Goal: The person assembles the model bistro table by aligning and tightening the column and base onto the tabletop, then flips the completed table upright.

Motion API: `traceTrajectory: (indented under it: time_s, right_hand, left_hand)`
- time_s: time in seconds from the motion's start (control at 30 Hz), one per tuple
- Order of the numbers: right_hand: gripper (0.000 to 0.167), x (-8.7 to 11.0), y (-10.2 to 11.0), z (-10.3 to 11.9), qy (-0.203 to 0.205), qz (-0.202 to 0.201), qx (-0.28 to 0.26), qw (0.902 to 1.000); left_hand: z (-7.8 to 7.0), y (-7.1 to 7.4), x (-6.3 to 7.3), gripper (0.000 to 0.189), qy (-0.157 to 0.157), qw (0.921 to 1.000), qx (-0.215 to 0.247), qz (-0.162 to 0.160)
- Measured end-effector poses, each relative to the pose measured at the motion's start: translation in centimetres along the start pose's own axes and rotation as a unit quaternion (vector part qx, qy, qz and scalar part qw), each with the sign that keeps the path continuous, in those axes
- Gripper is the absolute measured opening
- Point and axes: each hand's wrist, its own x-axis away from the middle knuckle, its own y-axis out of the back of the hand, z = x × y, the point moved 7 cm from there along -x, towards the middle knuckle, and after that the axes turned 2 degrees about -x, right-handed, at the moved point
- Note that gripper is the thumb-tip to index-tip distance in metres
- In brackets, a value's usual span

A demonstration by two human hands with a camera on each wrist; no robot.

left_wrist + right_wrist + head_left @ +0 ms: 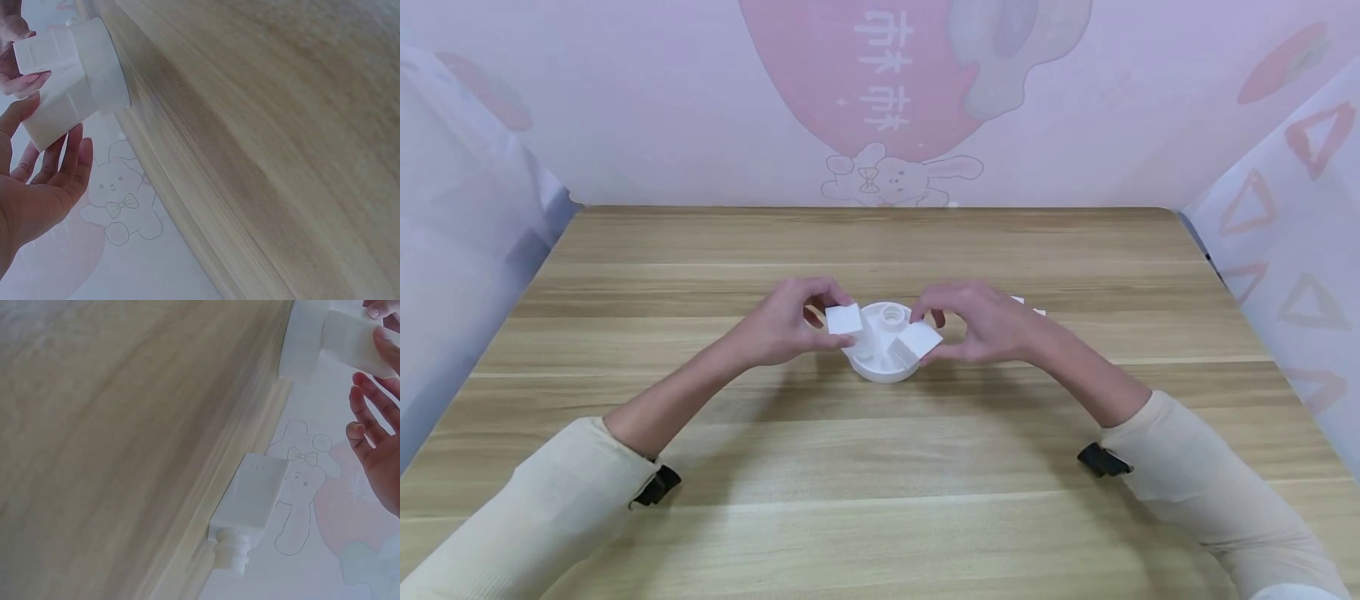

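White round base (pixel 885 374): sits on the wooden desk (pixel 880 467).
Left hand (pixel 793 325): fingers and thumb pinch the left block (pixel 844 319) at the base's left side.
Right hand (pixel 985 321): pinches the right block (pixel 922 338) at the base's right side, remaining fingers loosely spread.
Ridged-end block (pixel 250 497): lies near the right hand, mostly hidden in the head view.

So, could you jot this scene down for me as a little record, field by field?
Surface: wooden table
Centre: round white base, between the hands
Left side: left hand grips white block
Right side: right hand grips second white block
Nearby: white piece with ridged end, unheld
Background: bunny-printed backdrop
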Motion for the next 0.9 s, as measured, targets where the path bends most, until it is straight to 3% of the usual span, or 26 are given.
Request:
traceTrajectory:
  time_s: [0.9]
  right_hand:
    - [0.035, 0.57, -0.85, 0.20, -0.021, -0.036, 0.008, 0.9991]
  left_hand:
    - [-0.03, -0.04, -0.15, 0.030, -0.006, 0.9995, -0.028, -0.011]
